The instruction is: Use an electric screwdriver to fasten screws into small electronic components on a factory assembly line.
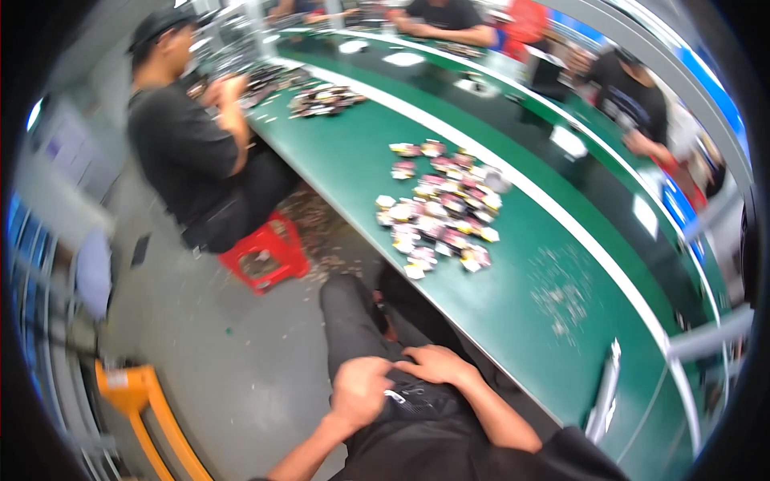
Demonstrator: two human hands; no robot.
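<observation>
Evidently seated beside a green bench (513,272), person's own hands low over the lap (353,321), off the bench top. Left hand (362,389) curled, knuckles up, near a dark pouch (415,398) at the waist; a pale tab (395,396) shows just beside its fingers. Right hand (437,365) flatter, back upward, fingers pointing at the left; the two sets of fingertips come close together over the pouch's upper edge. Cannot tell whether either hand pinches anything: blur, and fingers partly hidden. Pouch lies between the forearms, against dark clothing.

Bench: loose pile (441,208) of small wrapped pieces, pinkish, white, yellow and dark, ahead of the hands and well apart from them. Right of it, a scatter of pale bits (559,297). Nearer, toward the right, a long silvery strip (603,397). White rail (401,107) runs along the far side; second heap (327,100) farther up, close to it.

Left: co-worker (180,132) in dark clothes, on a red stool (267,250), both hands raised at the bench edge. Crumbs (329,248) on the grey floor (265,361) nearby. Orange frame (128,389), lower left.
</observation>
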